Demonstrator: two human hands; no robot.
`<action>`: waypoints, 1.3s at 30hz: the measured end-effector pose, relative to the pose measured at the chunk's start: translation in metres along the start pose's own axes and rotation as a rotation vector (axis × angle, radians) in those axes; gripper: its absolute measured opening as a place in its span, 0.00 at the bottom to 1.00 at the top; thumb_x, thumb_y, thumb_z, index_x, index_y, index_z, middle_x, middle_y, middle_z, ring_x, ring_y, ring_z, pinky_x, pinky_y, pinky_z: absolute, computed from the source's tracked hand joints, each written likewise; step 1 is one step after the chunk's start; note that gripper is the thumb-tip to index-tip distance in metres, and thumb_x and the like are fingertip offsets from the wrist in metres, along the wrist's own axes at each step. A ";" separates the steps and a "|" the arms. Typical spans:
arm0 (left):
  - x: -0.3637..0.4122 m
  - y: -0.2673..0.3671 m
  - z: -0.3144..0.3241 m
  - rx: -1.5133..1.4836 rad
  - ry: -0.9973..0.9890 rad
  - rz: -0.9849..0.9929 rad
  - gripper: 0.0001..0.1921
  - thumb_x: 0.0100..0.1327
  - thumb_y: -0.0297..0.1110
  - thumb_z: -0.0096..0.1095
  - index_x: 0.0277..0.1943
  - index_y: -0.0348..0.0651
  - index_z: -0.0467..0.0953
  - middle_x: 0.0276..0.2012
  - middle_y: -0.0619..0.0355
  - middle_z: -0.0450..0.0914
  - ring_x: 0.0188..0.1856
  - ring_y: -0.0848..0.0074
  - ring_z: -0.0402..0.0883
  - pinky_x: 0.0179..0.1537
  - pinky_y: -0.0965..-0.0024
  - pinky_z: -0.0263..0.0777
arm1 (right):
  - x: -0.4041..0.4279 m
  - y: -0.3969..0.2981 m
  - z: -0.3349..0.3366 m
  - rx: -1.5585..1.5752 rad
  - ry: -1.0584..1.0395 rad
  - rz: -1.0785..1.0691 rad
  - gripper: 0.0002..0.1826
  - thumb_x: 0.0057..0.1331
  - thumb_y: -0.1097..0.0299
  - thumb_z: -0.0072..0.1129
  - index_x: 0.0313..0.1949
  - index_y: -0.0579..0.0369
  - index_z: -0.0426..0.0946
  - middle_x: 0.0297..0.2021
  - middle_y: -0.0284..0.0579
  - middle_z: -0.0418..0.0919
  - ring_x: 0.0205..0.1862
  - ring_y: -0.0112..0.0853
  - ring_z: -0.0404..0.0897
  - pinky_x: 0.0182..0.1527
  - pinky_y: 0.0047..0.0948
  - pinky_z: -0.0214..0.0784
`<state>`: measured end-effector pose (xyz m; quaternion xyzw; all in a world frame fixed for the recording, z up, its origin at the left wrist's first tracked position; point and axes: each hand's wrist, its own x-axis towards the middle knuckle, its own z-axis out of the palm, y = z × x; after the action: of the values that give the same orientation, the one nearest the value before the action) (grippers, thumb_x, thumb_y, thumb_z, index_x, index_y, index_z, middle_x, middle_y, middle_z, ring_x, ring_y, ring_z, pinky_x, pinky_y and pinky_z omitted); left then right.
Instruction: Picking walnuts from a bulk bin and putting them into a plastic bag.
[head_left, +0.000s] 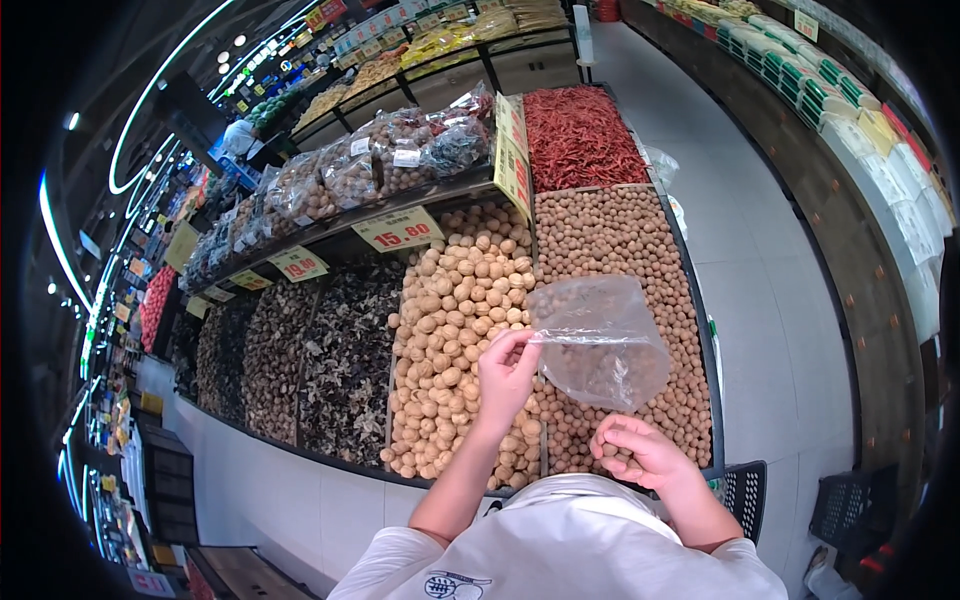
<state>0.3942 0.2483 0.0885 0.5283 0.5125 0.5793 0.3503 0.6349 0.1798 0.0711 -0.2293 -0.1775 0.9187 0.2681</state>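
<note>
My left hand (508, 371) pinches the rim of a clear plastic bag (604, 341) between thumb and fingers. The bag spreads out to the right, over a bin of dried longans (607, 232); through its film the longans show, and I see nothing clearly inside it. Below the bag, near the bin's front edge, my right hand (637, 450) is curled with its palm partly up. Several small brown balls, apparently longans, show within its fingers. Whole walnuts (457, 300) in their shells fill the bin under my left forearm.
Further left lie dried black fungus (349, 360) and dried mushrooms (277, 360). Bagged goods (352, 172) line a raised shelf with price signs (397, 229). Dried red chillies (577, 139) lie beyond the longans. A black plastic basket (744, 495) stands at right; a person (244, 142) is far left.
</note>
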 end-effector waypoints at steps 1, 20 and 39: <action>0.000 0.001 0.001 0.003 0.000 0.001 0.04 0.67 0.21 0.61 0.42 0.29 0.80 0.37 0.63 0.77 0.32 0.90 0.72 0.33 0.85 0.65 | 0.001 -0.009 0.008 0.005 0.021 -0.072 0.04 0.74 0.68 0.53 0.43 0.53 0.72 0.35 0.43 0.77 0.24 0.23 0.70 0.16 0.15 0.51; 0.016 0.010 0.006 0.061 0.005 -0.006 0.06 0.65 0.22 0.63 0.42 0.28 0.81 0.35 0.61 0.78 0.31 0.86 0.75 0.34 0.82 0.70 | 0.201 -0.070 -0.050 -0.076 0.378 -0.291 0.09 0.72 0.60 0.53 0.42 0.51 0.77 0.26 0.33 0.78 0.20 0.17 0.71 0.18 0.14 0.58; 0.022 0.010 0.007 0.051 0.016 0.046 0.06 0.67 0.23 0.63 0.42 0.29 0.81 0.35 0.62 0.78 0.32 0.87 0.74 0.35 0.83 0.67 | 0.174 -0.105 -0.036 0.137 0.376 -0.606 0.14 0.73 0.74 0.43 0.54 0.69 0.68 0.49 0.60 0.75 0.49 0.47 0.80 0.54 0.45 0.78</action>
<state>0.3980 0.2682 0.1027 0.5440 0.5176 0.5783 0.3190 0.5664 0.3704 0.0313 -0.3126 -0.1229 0.7491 0.5711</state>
